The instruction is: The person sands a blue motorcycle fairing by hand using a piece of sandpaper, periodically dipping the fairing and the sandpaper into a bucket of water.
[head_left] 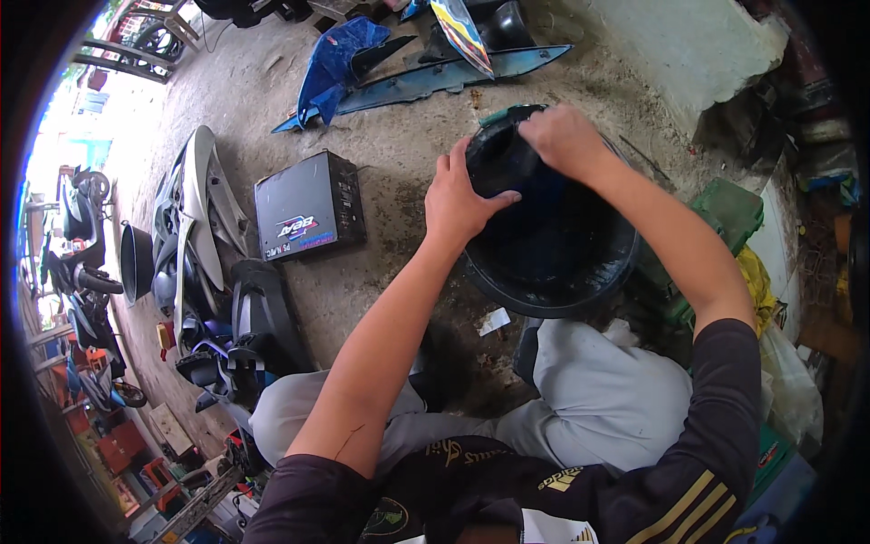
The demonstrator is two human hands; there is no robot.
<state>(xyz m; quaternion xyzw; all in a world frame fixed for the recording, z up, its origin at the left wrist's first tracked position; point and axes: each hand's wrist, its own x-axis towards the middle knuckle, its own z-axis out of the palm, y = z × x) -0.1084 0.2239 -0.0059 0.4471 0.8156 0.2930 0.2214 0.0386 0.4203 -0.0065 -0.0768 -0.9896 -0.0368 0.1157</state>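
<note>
In front of me a round black basin (553, 304) holds dark, wet-looking contents. A dark glossy plastic panel (494, 150) with a teal edge leans over its far left rim. My left hand (460, 198) grips this panel by its left side, thumb stretched across the inner face. Closed and curled, my right hand (564, 143) presses near the panel's upper right part. Whatever its fingers hold is hidden.
A black box (308, 207) with stickers stands left of the basin. Beyond lie blue motorcycle fairing panels (435, 83). Grey and black body panels (204, 208) are piled at the left. A green crate (725, 213) and plastic bags (788, 372) sit at the right.
</note>
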